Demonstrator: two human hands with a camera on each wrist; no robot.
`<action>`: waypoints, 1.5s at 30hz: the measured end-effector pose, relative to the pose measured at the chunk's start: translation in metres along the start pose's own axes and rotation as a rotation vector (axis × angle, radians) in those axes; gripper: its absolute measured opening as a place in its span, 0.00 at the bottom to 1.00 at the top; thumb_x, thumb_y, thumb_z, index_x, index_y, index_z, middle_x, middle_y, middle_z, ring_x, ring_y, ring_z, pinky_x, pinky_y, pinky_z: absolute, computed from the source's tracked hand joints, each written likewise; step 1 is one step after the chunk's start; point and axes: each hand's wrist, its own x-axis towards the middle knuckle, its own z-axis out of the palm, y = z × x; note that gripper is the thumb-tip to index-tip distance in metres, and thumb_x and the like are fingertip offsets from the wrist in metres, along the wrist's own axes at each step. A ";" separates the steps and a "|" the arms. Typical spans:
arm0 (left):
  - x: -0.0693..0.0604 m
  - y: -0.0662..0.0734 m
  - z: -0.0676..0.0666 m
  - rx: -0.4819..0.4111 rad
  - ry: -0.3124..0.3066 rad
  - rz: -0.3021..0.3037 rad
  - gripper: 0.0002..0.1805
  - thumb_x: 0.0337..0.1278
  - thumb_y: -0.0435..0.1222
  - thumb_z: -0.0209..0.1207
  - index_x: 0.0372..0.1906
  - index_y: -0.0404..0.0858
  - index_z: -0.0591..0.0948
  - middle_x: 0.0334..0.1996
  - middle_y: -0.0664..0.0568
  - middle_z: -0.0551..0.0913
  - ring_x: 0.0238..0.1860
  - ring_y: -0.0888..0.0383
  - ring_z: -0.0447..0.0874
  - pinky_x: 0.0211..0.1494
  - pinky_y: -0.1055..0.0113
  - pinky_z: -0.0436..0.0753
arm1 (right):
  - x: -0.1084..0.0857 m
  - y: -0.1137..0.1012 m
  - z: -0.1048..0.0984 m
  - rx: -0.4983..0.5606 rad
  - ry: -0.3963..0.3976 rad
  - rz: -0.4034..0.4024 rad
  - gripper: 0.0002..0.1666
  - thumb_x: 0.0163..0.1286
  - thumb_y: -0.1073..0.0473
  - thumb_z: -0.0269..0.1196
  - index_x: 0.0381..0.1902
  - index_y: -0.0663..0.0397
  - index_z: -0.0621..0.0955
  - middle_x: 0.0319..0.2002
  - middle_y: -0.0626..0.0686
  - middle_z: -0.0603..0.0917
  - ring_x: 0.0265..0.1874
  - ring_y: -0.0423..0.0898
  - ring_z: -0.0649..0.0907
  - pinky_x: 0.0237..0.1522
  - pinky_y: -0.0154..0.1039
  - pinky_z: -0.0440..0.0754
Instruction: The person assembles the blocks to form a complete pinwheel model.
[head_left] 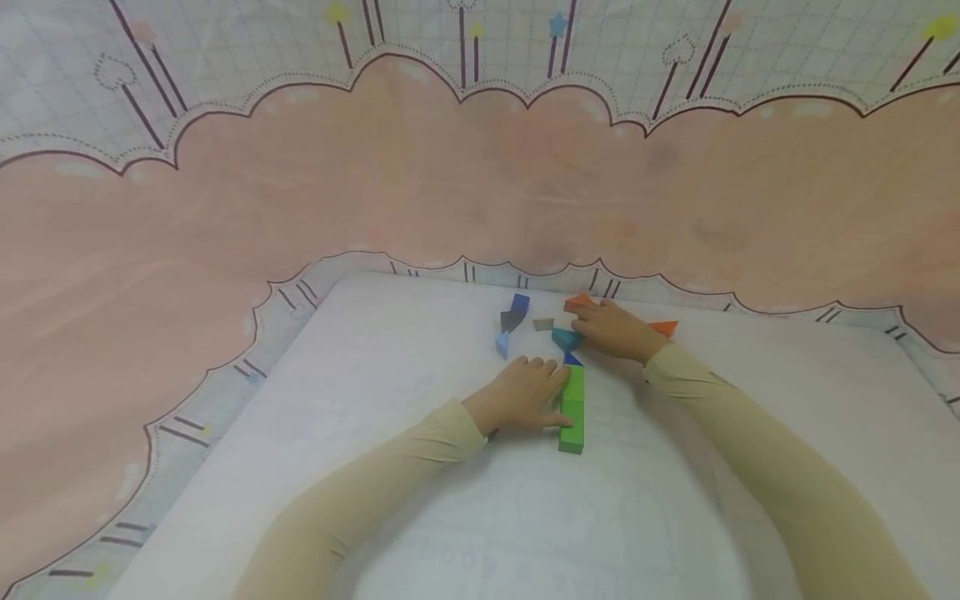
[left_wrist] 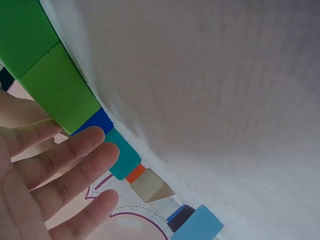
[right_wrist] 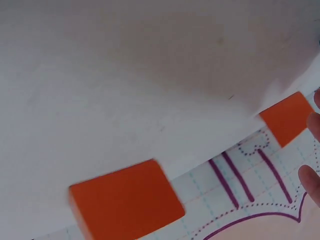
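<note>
My left hand (head_left: 525,392) lies beside two green blocks (head_left: 572,412) set end to end. Its thumb reaches across the nearer one and its fingertips are at the far one. In the left wrist view those fingers (left_wrist: 65,190) are extended beside the blocks. Past the green blocks come a dark blue triangular block (head_left: 572,360) and a teal block (head_left: 566,338). My right hand (head_left: 618,329) is low over the table, fingertips beside the teal block and an orange block (head_left: 577,303). Only some fingertips (right_wrist: 311,180) show in the right wrist view; their grip is hidden.
A second orange block (head_left: 663,327) lies right of the right hand. Left of the teal block are a beige block (head_left: 543,324), a light blue block (head_left: 502,344), a dark grey block (head_left: 512,321) and a blue block (head_left: 521,303). The white table (head_left: 420,333) meets a patterned cloth (head_left: 480,183) behind.
</note>
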 end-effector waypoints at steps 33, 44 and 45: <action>-0.002 0.001 -0.001 -0.019 0.002 -0.006 0.44 0.53 0.69 0.46 0.65 0.42 0.64 0.49 0.51 0.76 0.48 0.56 0.75 0.52 0.62 0.76 | -0.025 0.001 -0.002 0.096 0.127 -0.032 0.12 0.56 0.66 0.67 0.40 0.51 0.84 0.42 0.54 0.83 0.46 0.52 0.80 0.51 0.51 0.76; -0.004 0.002 -0.004 -0.014 0.001 -0.004 0.43 0.55 0.68 0.46 0.66 0.41 0.64 0.51 0.51 0.77 0.49 0.56 0.75 0.53 0.62 0.75 | -0.041 -0.008 -0.002 0.079 0.135 -0.022 0.12 0.57 0.62 0.67 0.42 0.52 0.84 0.43 0.53 0.84 0.47 0.51 0.80 0.55 0.53 0.75; -0.004 0.002 -0.004 -0.015 -0.006 -0.006 0.44 0.54 0.68 0.45 0.67 0.42 0.63 0.52 0.51 0.76 0.49 0.56 0.75 0.53 0.62 0.75 | -0.042 -0.009 -0.002 0.080 0.135 -0.018 0.12 0.57 0.62 0.67 0.42 0.52 0.84 0.44 0.53 0.84 0.47 0.51 0.80 0.56 0.53 0.75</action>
